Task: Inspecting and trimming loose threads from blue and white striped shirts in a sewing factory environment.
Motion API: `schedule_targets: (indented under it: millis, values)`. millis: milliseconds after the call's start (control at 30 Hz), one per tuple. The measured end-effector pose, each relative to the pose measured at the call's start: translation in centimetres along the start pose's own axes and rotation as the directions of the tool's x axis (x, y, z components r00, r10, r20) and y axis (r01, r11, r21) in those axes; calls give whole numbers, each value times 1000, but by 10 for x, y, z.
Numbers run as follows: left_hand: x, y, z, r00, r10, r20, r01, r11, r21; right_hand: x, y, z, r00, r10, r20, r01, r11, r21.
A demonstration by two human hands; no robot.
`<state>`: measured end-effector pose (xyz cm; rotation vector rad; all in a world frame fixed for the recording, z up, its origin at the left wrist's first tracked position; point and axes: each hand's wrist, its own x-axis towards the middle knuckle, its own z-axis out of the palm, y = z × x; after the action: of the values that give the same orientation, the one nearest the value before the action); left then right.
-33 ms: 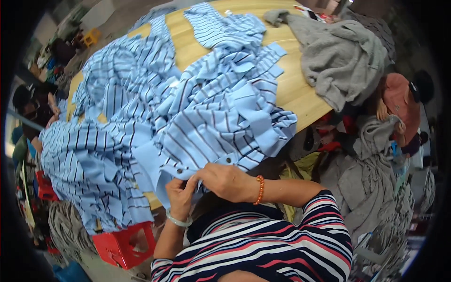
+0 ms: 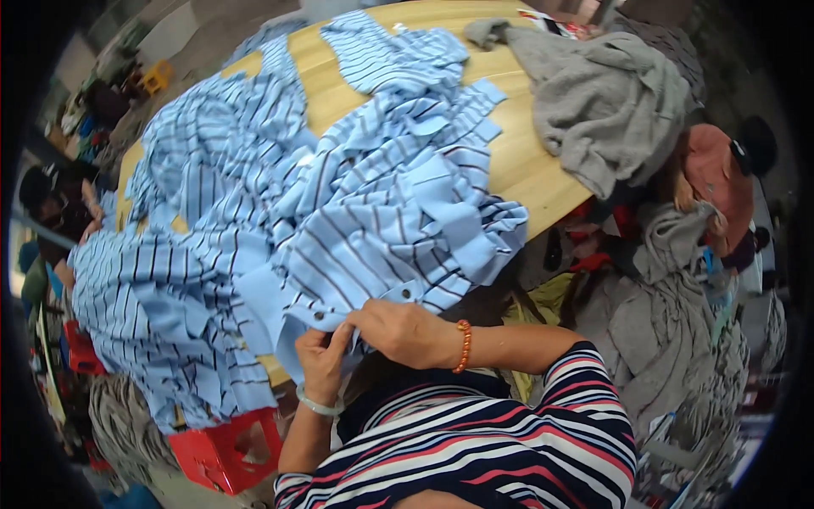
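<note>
Table [image 2: 543, 170]: across upper centre of frame; striped fabric pieces [image 2: 356, 212] heaped on it from upper centre to lower left, spilling over the near edge. Sweater [image 2: 602, 102]: upper right, on table. Stool [image 2: 222, 454]: lower left, under fabric overhang. Left hand [image 2: 324, 360] and right hand [image 2: 403, 331]: lower centre, touching, at fabric's near edge. Clothes pile [image 2: 670, 322]: right, below table

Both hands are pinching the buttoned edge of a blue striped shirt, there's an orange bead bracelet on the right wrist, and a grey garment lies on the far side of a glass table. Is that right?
Not quite: the table is light wood, not glass, as the head view shows. The rest holds: the left hand and right hand pinch the buttoned edge of the blue striped shirt, the orange bead bracelet circles the right wrist, and the grey garment lies on the far side.
</note>
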<state>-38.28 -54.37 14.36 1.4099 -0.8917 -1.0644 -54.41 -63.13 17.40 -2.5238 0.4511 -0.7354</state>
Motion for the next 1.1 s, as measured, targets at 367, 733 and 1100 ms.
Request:
schedule_targets:
  millis: [367,733,1100]
  values:
    - [2,2,-5,997,-46,66,38,992,124,-6,9,1,998,0,60,2,1000,-31]
    - [0,-8,-7,948,260,186,-319,731,603,-5,14,-1,976,20,215,-29,999,37]
    - [11,-14,-1,957,223,188,-290,796,531,-11,42,18,991,0,133,-21,988,155]
